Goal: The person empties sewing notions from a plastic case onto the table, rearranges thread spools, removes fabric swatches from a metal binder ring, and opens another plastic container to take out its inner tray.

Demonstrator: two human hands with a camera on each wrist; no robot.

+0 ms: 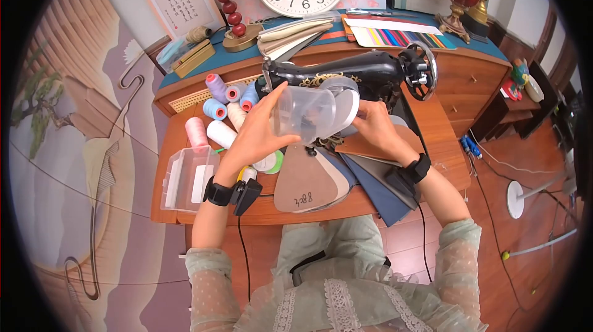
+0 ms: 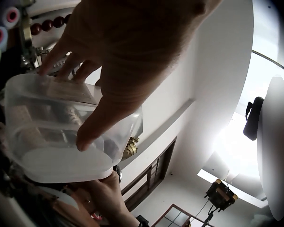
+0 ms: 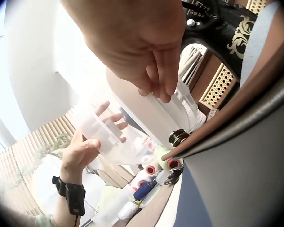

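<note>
My left hand [image 1: 262,125] grips a clear plastic container [image 1: 302,113] from its side, thumb along the near wall and fingers behind. In the left wrist view, the container [image 2: 57,127] is tilted, with a pale face at its lower end. My right hand [image 1: 378,125] is at the container's right end, pinching a white rounded piece [image 1: 349,109] by its edge. The right wrist view has the curled fingertips of this hand [image 3: 146,56] on the white piece [image 3: 137,104], which hides part of the clear container [image 3: 104,135] behind.
A black sewing machine [image 1: 346,72] stands behind the hands. Thread spools [image 1: 216,109] lie at left, by an open clear box [image 1: 188,180]. Brown and blue sheets [image 1: 306,180] overhang the desk's front edge. Cables run from both wrists.
</note>
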